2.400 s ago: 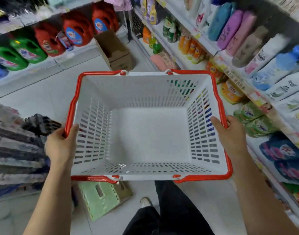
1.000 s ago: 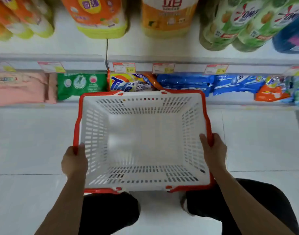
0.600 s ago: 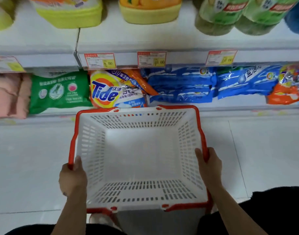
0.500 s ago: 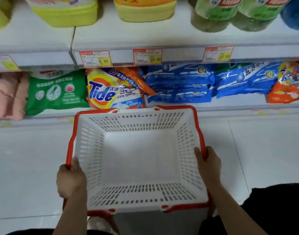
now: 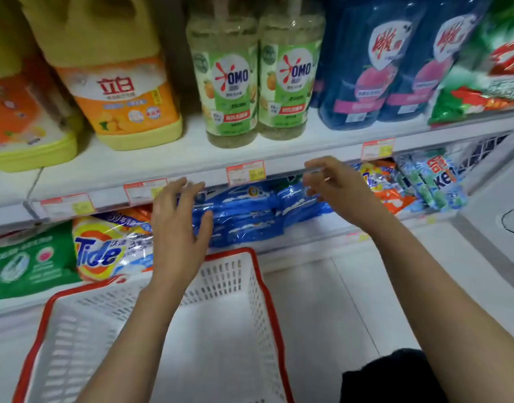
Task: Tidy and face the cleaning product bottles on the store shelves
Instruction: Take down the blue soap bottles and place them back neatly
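Two hands are out in front of us, and neither one is holding anything. Our left hand (image 5: 177,225) is hovering with its fingers spread wide, just over the blue bags (image 5: 250,212) lying on the bottom shelf. Our right hand (image 5: 334,184) is hanging by the front edge of the shelf above, over the right end of those same bags. Its fingers are bending a little. They look blurry, but we are seeing nothing between them.

We are thinking the tidying is only just starting. The blue bags are lying in a messy heap, so we are guessing the next move is to take them by both ends and set them straight. That is calling for a soft hold, because the bags look floppy and slippery.

The bottles are standing one shelf up. Two green OMO bottles (image 5: 225,80) are side by side with their labels facing us. A big yellow jug (image 5: 116,82) is to their left, and dark blue pouches (image 5: 366,65) are to their right.

A white basket (image 5: 258,298) with a red rim is sitting low under our left arm, close to the bottom shelf, and it is crowding our reach. A Tide bag (image 5: 110,248) is lying beside the blue bags. Price tags (image 5: 245,173) are sticking out above them, where our knuckles could bump.
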Available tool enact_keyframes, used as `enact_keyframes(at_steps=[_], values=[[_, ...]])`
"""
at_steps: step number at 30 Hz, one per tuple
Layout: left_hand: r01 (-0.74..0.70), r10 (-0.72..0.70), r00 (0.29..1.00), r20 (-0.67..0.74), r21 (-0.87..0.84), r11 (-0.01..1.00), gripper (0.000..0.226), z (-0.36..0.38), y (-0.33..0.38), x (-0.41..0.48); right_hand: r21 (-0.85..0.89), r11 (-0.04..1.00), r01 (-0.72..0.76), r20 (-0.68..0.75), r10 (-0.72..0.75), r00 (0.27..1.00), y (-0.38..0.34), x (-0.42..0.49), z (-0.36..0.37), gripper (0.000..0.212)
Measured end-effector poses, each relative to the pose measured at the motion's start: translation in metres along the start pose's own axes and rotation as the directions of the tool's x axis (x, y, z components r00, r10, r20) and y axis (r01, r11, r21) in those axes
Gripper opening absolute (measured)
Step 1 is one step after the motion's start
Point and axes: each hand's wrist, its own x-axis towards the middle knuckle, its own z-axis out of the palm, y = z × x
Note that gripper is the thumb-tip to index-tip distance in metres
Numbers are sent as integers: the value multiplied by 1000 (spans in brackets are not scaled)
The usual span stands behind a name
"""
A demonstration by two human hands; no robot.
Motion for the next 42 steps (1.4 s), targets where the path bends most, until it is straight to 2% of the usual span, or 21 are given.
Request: enact_keyframes(at_steps=[2,4,6,8,10,12,15,19,23,28,32,35,39,42], values=[[-259,260,965,-29,21,966,51,18,58,53,80,979,187,-336,-150,930,-8,26,-48,24],[-346,351,936,-27,104,932,64,38,102,96,52,965,258,-493,-199,847,-11,49,-84,47],[-312,319,948,0,200,929,78,59,126,124,16,974,227,-523,-186,832,-8,76,-101,79],[-252,255,967,19,240,937,86,80,136,138,-15,986,167,-499,-152,853,-7,101,-102,107],[-229,233,972,18,258,939,88,94,138,143,-86,993,86,-514,-118,850,-8,119,-92,120],[-226,236,972,1,283,932,89,101,135,145,-165,986,6,-597,-104,796,-13,131,-82,126],[-217,232,973,-16,304,928,88,103,134,146,-228,972,-49,-678,-122,725,-15,139,-79,124],[-188,196,981,-2,285,940,86,101,139,145,-268,963,-11,-639,-169,750,-13,134,-90,119],[-169,181,983,-20,268,948,80,99,145,144,-184,983,9,-609,-121,784,-18,129,-92,119],[-152,168,985,-35,284,947,70,97,152,146,-139,990,-2,-619,-86,781,-22,126,-95,116],[-182,188,982,10,295,938,73,102,161,153,-109,994,17,-620,-82,780,-23,123,-95,113],[-211,213,977,23,268,940,76,108,153,151,-57,998,31,-621,-60,781,-19,117,-93,114],[-238,250,968,-33,208,949,75,109,140,146,63,994,87,-638,-27,769,-12,109,-89,112],[-256,255,967,25,84,963,78,115,148,143,109,989,97,-648,-3,762,-11,109,-89,111]])
